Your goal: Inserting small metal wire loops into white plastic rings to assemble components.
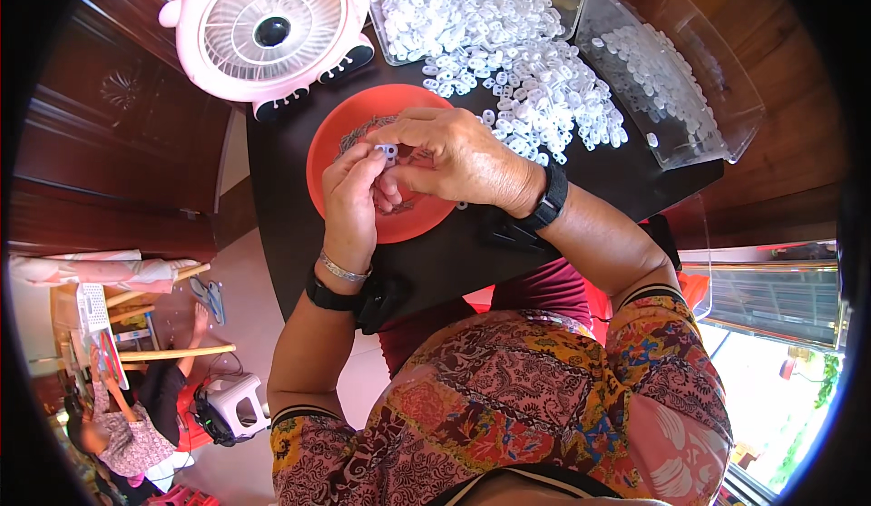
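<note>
The bowl [413, 226] is orange-red, worktop [286, 206] black, pieces [472, 11] white, fan [270, 32] at eleven o'clock pink and white, shirt [508, 370] multicoloured floral and paisley.

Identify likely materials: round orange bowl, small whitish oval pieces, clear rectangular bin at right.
Round orange bowl: probably plastic, smooth satin finish, evenly coloured.
Small whitish oval pieces: likely moulded plastic, semi-glossy, uniformly shaped.
Clear rectangular bin: seemingly rigid plastic, glossy, see-through with bright edges; glass possible.

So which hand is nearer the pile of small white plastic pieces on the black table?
Right: the right hand is left of the white pile; the left hand is farther left, over the round red bowl.
</note>
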### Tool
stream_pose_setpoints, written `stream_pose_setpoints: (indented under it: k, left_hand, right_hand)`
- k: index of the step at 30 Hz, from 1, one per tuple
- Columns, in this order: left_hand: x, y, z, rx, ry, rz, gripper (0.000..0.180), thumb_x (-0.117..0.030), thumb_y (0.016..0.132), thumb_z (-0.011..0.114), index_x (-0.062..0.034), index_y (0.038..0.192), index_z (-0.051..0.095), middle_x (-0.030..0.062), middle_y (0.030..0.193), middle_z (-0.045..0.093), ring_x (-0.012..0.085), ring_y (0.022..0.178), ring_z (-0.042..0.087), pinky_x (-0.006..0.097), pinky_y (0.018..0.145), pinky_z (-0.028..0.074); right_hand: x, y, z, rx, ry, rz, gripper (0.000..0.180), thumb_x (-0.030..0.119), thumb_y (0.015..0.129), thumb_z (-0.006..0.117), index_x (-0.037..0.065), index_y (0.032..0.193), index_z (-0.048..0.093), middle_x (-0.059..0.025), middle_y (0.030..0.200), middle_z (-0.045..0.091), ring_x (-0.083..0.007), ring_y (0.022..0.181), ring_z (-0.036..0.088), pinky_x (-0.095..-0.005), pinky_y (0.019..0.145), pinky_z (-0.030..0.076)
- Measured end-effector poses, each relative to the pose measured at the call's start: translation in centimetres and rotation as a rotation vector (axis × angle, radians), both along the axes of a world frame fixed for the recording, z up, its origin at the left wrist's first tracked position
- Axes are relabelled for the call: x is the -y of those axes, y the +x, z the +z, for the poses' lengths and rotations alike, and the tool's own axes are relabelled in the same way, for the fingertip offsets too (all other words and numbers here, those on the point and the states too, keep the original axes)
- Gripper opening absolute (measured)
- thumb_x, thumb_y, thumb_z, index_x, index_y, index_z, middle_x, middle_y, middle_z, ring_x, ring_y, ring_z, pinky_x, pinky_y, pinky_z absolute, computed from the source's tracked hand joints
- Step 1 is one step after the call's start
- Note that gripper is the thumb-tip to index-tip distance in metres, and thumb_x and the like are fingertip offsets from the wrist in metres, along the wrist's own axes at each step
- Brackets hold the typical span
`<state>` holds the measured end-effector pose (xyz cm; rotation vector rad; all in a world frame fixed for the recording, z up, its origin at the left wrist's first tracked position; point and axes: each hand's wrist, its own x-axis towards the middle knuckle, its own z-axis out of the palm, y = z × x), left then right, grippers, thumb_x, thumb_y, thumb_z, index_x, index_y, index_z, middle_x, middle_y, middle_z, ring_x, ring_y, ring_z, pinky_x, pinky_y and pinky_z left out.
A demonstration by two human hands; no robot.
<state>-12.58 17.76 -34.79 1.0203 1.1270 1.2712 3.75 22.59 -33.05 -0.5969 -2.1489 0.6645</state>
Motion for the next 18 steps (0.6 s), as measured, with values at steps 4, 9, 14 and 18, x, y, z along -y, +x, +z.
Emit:
stream_pose_setpoints:
  k: [4, 9, 14, 18]
  left_hand:
    - [0.15, 0.06, -0.07, -0.049, -0.012, 0.014, 0.025, -0.022, 0.092, 0.050, -0.0016, 0.088, 0.063, 0.0023, 0.065, 0.060, 0.0074, 0.053, 0.053, 0.019, 0.047, 0.039]
    - [0.20, -0.12, -0.07, 0.046, 0.015, 0.001, 0.026, -0.021, 0.092, 0.049, 0.0001, 0.087, 0.063, 0.0063, 0.070, 0.065, 0.0086, 0.057, 0.056, 0.020, 0.052, 0.042]
    - [0.35, -0.01, 0.20, 0.080, 0.042, -0.004, 0.025, -0.018, 0.091, 0.049, 0.0020, 0.087, 0.063, 0.0089, 0.072, 0.065, 0.0107, 0.058, 0.057, 0.021, 0.054, 0.044]
    - [0.57, 0.13, 0.20, 0.074, 0.080, -0.004, 0.025, -0.017, 0.090, 0.050, 0.0028, 0.086, 0.064, 0.0097, 0.073, 0.065, 0.0123, 0.059, 0.058, 0.023, 0.055, 0.045]
  right_hand:
    - [0.13, -0.53, -0.50, -0.039, 0.082, -0.025, 0.036, 0.009, 0.070, 0.073, 0.002, 0.105, 0.063, -0.0111, 0.091, 0.066, -0.0278, 0.076, 0.065, -0.0352, 0.071, 0.053]
    - [0.13, -0.57, -0.47, 0.015, 0.133, -0.030, 0.034, 0.012, 0.075, 0.073, 0.003, 0.106, 0.063, -0.0119, 0.092, 0.067, -0.0296, 0.083, 0.066, -0.0352, 0.071, 0.054]
    - [0.07, -0.47, -0.32, -0.037, 0.101, 0.018, 0.027, 0.011, 0.077, 0.070, 0.003, 0.100, 0.061, -0.0123, 0.089, 0.066, -0.0313, 0.082, 0.065, -0.0369, 0.070, 0.053]
    - [0.12, -0.28, -0.23, -0.060, 0.093, 0.044, 0.025, 0.011, 0.078, 0.071, 0.004, 0.101, 0.062, -0.0109, 0.089, 0.067, -0.0290, 0.081, 0.067, -0.0341, 0.069, 0.054]
